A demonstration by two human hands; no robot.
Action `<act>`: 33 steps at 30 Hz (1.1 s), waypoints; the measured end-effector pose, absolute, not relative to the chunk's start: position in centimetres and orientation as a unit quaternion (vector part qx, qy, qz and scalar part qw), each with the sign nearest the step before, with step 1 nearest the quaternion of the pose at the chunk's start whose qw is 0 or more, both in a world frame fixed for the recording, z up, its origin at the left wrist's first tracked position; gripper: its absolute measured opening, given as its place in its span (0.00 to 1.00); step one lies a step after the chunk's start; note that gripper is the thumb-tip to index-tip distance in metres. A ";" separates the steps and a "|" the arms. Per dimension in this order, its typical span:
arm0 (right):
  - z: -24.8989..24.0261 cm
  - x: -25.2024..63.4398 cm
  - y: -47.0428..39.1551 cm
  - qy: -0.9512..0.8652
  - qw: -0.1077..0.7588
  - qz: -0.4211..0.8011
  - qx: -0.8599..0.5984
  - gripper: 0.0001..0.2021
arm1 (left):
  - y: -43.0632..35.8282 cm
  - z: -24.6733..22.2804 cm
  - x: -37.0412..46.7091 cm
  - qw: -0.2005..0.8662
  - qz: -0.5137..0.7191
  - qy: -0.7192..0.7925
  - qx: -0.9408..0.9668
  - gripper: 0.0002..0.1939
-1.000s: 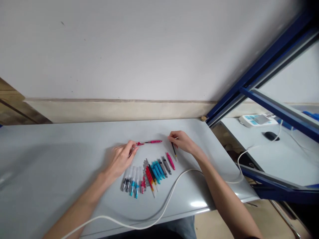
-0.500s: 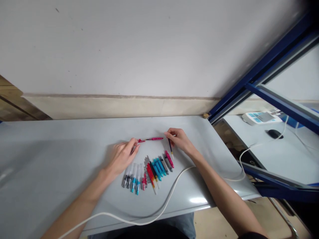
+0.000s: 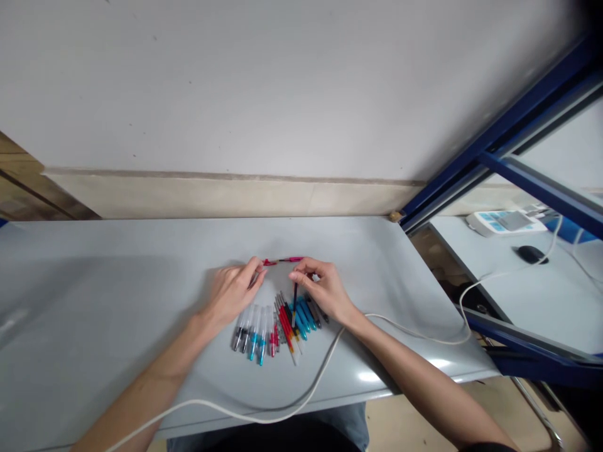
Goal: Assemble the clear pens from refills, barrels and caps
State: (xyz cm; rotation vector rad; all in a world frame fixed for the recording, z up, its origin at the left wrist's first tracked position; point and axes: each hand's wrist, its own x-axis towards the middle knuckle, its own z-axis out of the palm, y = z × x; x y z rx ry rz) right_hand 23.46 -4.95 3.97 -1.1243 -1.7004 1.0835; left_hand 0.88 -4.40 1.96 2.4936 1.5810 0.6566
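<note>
My right hand [image 3: 323, 285] pinches a dark ink refill [image 3: 295, 301], which hangs tip down over the row of pen parts. My left hand [image 3: 235, 282] has its fingers pressed together beside a small red pen part [image 3: 269, 262]; what lies between them is mostly hidden. A pink barrel [image 3: 294, 258] lies just behind my right fingers. Several clear tubes with coloured ends [image 3: 254, 329], red refills [image 3: 285, 323] and blue barrels [image 3: 303, 317] are fanned out on the grey table [image 3: 117, 282]. Dark grey barrels [image 3: 315, 312] lie partly under my right hand.
A white cable [image 3: 325, 370] curves across the table's front and on to the right. Blue metal framing [image 3: 443, 169] rises at the right. Behind it, a white device [image 3: 506, 221] and a black mouse [image 3: 531, 253] rest on another surface.
My right hand has moved left and toward me with the dark refill, from beside the pink barrels to above the refills. My left hand has barely moved.
</note>
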 end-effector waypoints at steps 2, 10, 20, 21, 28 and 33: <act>3.9 23.6 -4.8 -0.683 0.404 0.413 -0.447 0.17 | -4.4 2.1 0.9 0.062 0.213 0.524 0.822 0.07; 4.5 23.6 -4.8 -0.725 0.394 0.353 -0.441 0.17 | -4.4 2.2 1.0 0.077 0.197 0.535 0.818 0.09; 4.0 23.4 -5.1 -0.750 0.407 0.289 -0.435 0.17 | -4.1 1.8 0.7 0.080 0.217 0.549 0.804 0.09; 3.9 23.3 -5.1 -0.754 0.407 0.281 -0.432 0.17 | -4.1 1.8 0.7 0.077 0.217 0.550 0.803 0.10; 2.8 22.6 -5.1 -0.785 0.349 0.228 -0.458 0.14 | -4.0 2.4 0.6 0.066 0.228 0.574 0.784 0.11; 2.4 22.8 -5.2 -0.832 0.266 0.167 -0.457 0.16 | -4.7 3.2 -0.5 0.084 0.259 0.590 0.760 0.08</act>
